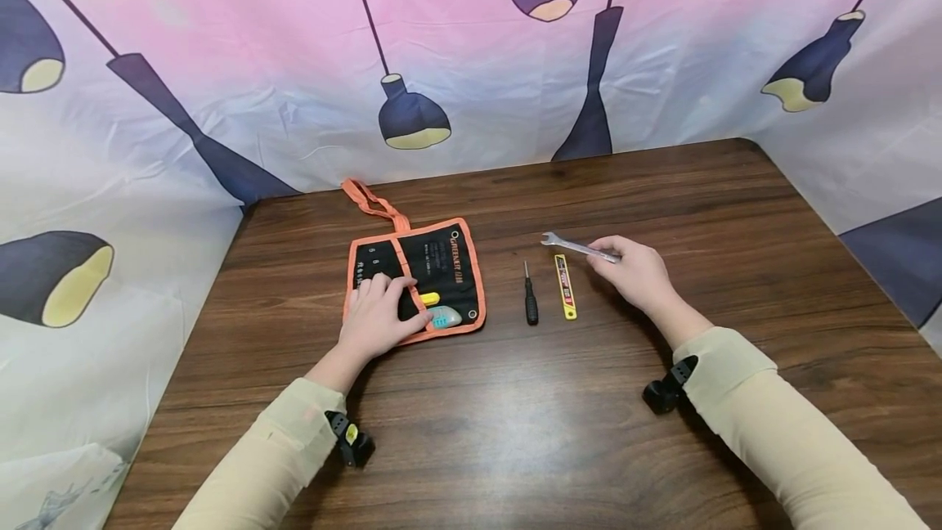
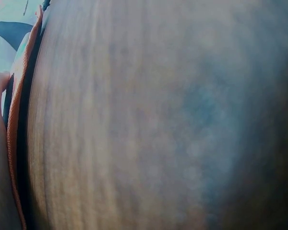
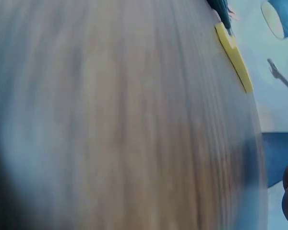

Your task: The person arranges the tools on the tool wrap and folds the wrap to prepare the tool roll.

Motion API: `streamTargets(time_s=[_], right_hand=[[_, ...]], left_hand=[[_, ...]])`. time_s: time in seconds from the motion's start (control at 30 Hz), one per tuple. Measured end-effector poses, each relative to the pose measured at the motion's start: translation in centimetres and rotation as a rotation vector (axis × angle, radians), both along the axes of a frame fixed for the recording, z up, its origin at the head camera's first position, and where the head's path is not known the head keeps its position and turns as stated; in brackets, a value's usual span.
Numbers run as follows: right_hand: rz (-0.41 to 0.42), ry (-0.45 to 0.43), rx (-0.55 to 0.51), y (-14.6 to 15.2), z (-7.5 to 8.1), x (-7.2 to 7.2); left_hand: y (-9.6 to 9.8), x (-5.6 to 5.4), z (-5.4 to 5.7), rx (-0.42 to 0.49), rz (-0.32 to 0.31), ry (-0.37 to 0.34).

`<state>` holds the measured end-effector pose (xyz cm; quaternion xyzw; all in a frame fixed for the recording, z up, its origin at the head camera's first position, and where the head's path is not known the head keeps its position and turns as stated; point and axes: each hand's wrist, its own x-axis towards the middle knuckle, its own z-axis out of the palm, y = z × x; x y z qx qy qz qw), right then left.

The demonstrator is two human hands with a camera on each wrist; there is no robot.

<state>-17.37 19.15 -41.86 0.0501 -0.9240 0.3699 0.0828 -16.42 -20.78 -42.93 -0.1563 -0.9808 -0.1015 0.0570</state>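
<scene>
On the left of the table lies a black tool pouch (image 1: 449, 260) with orange edging and an orange strap. My left hand (image 1: 379, 317) rests on its lower left part, index finger and thumb spread at the orange strip across it. A yellow handle end (image 1: 430, 298) and a clear-and-teal piece (image 1: 445, 317) show beside the thumb. To the right, my right hand (image 1: 636, 272) holds a silver open-end wrench (image 1: 570, 244) above the table, its jaw end pointing left. The right wrist view shows the wrench (image 3: 280, 76) at its right edge.
Between the hands lie a black screwdriver (image 1: 531, 301) and a narrow yellow-edged packet (image 1: 565, 286), side by side on the brown wooden table (image 1: 471, 415). A curtain printed with lamps (image 1: 294, 105) hangs behind the table's back edge.
</scene>
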Motion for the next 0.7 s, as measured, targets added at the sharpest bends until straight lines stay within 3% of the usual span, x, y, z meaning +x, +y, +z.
streamTargets(time_s=[0.37,0.7], right_hand=[[0.144,-0.043,-0.057,-2.9,0.5,-0.3],[0.226,-0.116,-0.068,-6.0,1.0,-0.9]], left_hand=[[0.1,0.0,0.0,0.010,-0.017,0.003],[0.3,0.1,-0.2,0.015,-0.037,0.012]])
